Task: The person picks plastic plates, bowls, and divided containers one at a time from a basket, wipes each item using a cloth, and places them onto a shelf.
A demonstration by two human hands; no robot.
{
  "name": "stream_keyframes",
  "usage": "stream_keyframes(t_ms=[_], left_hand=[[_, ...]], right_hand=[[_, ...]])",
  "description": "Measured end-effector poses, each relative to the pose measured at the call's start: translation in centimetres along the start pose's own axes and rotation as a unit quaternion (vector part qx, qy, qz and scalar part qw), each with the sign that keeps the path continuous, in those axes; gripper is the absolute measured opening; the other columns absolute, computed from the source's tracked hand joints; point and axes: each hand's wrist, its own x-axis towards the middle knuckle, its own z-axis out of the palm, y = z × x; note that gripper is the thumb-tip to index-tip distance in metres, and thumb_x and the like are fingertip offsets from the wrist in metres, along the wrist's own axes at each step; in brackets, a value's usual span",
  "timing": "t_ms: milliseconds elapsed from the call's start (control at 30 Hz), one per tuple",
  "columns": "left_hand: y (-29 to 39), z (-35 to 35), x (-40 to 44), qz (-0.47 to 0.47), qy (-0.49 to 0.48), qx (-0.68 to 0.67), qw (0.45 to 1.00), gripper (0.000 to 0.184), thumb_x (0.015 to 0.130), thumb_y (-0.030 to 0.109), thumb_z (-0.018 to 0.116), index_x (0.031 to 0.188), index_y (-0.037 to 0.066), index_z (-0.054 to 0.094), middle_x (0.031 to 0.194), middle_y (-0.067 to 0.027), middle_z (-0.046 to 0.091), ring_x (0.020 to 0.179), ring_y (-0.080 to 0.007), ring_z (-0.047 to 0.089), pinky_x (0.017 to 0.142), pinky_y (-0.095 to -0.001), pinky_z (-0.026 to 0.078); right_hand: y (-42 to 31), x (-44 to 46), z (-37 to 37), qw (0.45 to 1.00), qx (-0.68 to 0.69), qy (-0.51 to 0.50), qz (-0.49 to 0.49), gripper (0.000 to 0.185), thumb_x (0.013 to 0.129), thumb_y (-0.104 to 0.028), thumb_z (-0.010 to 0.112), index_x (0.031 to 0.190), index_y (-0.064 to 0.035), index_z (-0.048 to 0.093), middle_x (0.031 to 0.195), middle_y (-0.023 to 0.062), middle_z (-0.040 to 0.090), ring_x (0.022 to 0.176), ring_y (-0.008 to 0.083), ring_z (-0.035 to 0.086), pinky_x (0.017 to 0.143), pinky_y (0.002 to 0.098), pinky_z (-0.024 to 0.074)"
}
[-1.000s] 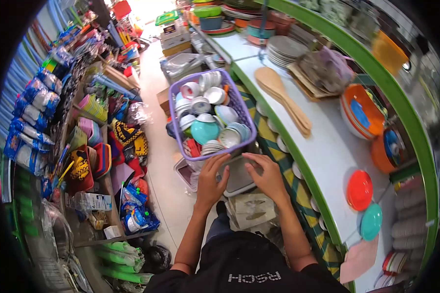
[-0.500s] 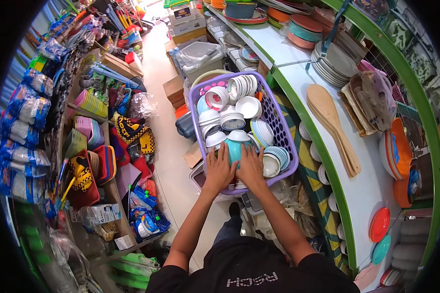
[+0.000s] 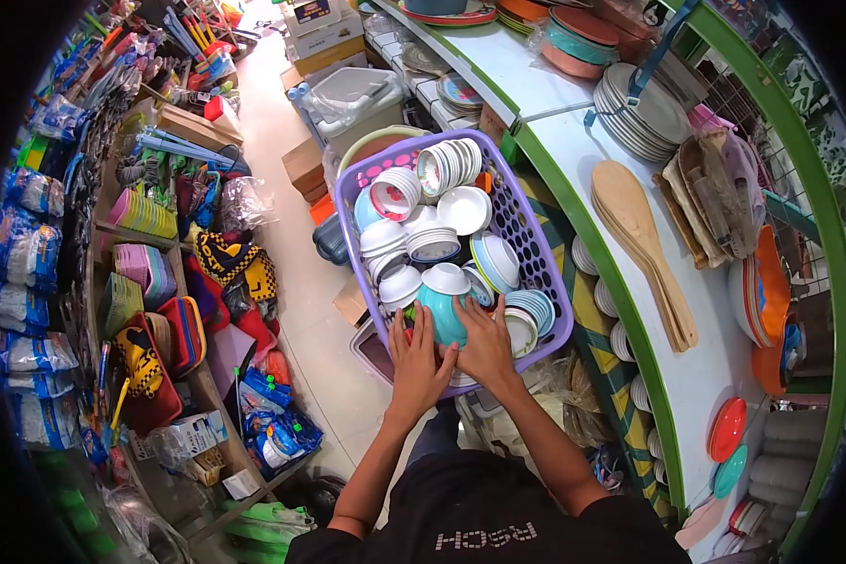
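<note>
A purple plastic basket (image 3: 565, 324) in front of me holds many bowls in stacks, most of them white. At its near end, my left hand (image 3: 416, 365) and my right hand (image 3: 486, 346) press against both sides of an upside-down turquoise bowl (image 3: 441, 318), thumbs close together. Just beyond my fingers a white bowl (image 3: 445, 278) sits upside down against it. Right of my right hand stands a tilted stack of blue-tinted bowls (image 3: 530, 312). What lies beneath my palms is hidden.
On the right, a green-edged white shelf (image 3: 573, 141) carries wooden paddles (image 3: 634, 249) and a plate stack (image 3: 641, 108). A lidded grey box (image 3: 357, 94) stands behind the basket. Packed shelving with colourful baskets (image 3: 146, 207) lines the left side of the tiled aisle (image 3: 296, 282).
The view has shifted slightly, so the basket appears a little further left and larger. My hands have slid down along the turquoise bowl's sides, showing more of it.
</note>
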Motion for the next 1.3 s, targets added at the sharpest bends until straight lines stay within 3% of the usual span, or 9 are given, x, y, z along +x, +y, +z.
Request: stream_keyframes(t_ms=[167, 367, 433, 567, 667, 833, 1100, 1233, 1300], left_hand=[[0.4, -0.4, -0.2, 0.008, 0.014, -0.036, 0.999, 0.076, 0.097, 0.029, 0.063, 0.156, -0.003, 0.029, 0.165, -0.0199, 0.024, 0.153, -0.0412, 0.014, 0.123, -0.0538, 0.011], [0.5, -0.1, -0.1, 0.021, 0.034, -0.093, 0.995, 0.077, 0.097, 0.026, 0.063, 0.159, 0.000, 0.025, 0.166, -0.0196, 0.023, 0.152, -0.0424, 0.017, 0.123, -0.0528, 0.013], [0.5, 0.4, 0.1, 0.012, 0.049, -0.176, 0.983, 0.079, 0.096, 0.029, 0.062, 0.159, 0.000, 0.023, 0.165, -0.0199, 0.024, 0.150, -0.0449, 0.020, 0.122, -0.0535, 0.014], [0.7, 0.8, 0.4, -0.007, 0.043, -0.206, 0.978, 0.078, 0.099, 0.030, 0.059, 0.160, 0.000, 0.021, 0.166, -0.0191, 0.023, 0.148, -0.0445, 0.022, 0.122, -0.0533, 0.015], [0.6, 0.7, 0.8, 0.000, 0.034, -0.171, 0.985, 0.074, 0.102, 0.032, 0.055, 0.160, 0.001, 0.021, 0.166, -0.0180, 0.022, 0.149, -0.0433, 0.020, 0.122, -0.0531, 0.014], [0.4, 0.9, 0.7, 0.012, 0.023, -0.120, 0.992, 0.070, 0.105, 0.031, 0.048, 0.161, 0.002, 0.016, 0.168, -0.0168, 0.016, 0.152, -0.0406, 0.013, 0.124, -0.0488, 0.011], [-0.4, 1.5, 0.2, 0.025, 0.019, -0.113, 0.993, 0.075, 0.105, 0.034, 0.049, 0.161, 0.001, 0.014, 0.168, -0.0185, 0.014, 0.154, -0.0401, 0.010, 0.124, -0.0496, 0.009], [-0.6, 1.9, -0.2, 0.029, 0.021, -0.064, 0.997, 0.082, 0.101, 0.036, 0.056, 0.161, 0.002, 0.013, 0.169, -0.0175, 0.013, 0.155, -0.0419, 0.007, 0.122, -0.0589, 0.006], [-0.3, 2.1, -0.3, 0.023, 0.026, -0.063, 0.997, 0.084, 0.099, 0.035, 0.059, 0.161, 0.001, 0.013, 0.168, -0.0186, 0.012, 0.155, -0.0419, 0.007, 0.122, -0.0593, 0.006]], right_hand=[[0.4, -0.3, 0.3, 0.999, 0.036, 0.007, -0.003, 0.088, 0.078, -0.038, 0.076, 0.147, 0.0055, 0.045, 0.141, 0.0326, 0.053, 0.140, 0.0392, 0.046, 0.122, 0.0633, 0.0084], [-0.1, -0.2, -0.7, 0.985, 0.171, 0.012, 0.021, 0.084, 0.079, -0.023, 0.074, 0.151, 0.0012, 0.040, 0.148, 0.0361, 0.043, 0.142, 0.0447, 0.040, 0.121, 0.0545, 0.0257], [-0.3, -0.1, -1.0, 0.979, 0.198, 0.004, 0.042, 0.085, 0.079, -0.022, 0.074, 0.153, -0.0008, 0.038, 0.149, 0.0361, 0.041, 0.144, 0.0446, 0.037, 0.119, 0.0496, 0.0305], [-0.1, 0.3, -1.4, 0.970, 0.233, 0.000, 0.071, 0.087, 0.076, -0.022, 0.077, 0.153, -0.0031, 0.040, 0.150, 0.0357, 0.040, 0.145, 0.0440, 0.036, 0.118, 0.0457, 0.0345], [0.7, 0.5, -1.9, 0.966, 0.253, 0.009, 0.059, 0.082, 0.075, -0.017, 0.081, 0.149, -0.0027, 0.047, 0.151, 0.0320, 0.043, 0.143, 0.0402, 0.041, 0.114, 0.0412, 0.0401], [1.4, 0.8, -3.3, 0.951, 0.299, -0.020, 0.072, 0.081, 0.072, -0.023, 0.084, 0.145, -0.0048, 0.053, 0.147, 0.0311, 0.048, 0.138, 0.0382, 0.049, 0.111, 0.0411, 0.0433], [1.4, 1.7, -4.8, 0.953, 0.284, -0.055, 0.090, 0.081, 0.071, -0.025, 0.085, 0.141, -0.0009, 0.055, 0.141, 0.0290, 0.055, 0.131, 0.0365, 0.056, 0.108, 0.0388, 0.0456], [2.4, 1.8, -3.0, 0.938, 0.328, 0.004, 0.108, 0.081, 0.074, -0.021, 0.083, 0.148, -0.0102, 0.053, 0.128, 0.0242, 0.066, 0.093, 0.0160, 0.066, 0.086, 0.0300, 0.0532], [0.6, 1.5, -4.3, 0.959, 0.267, 0.032, 0.095, 0.073, 0.078, -0.020, 0.080, 0.145, -0.0086, 0.055, 0.132, 0.0251, 0.064, 0.106, 0.0232, 0.067, 0.092, 0.0318, 0.0523]])
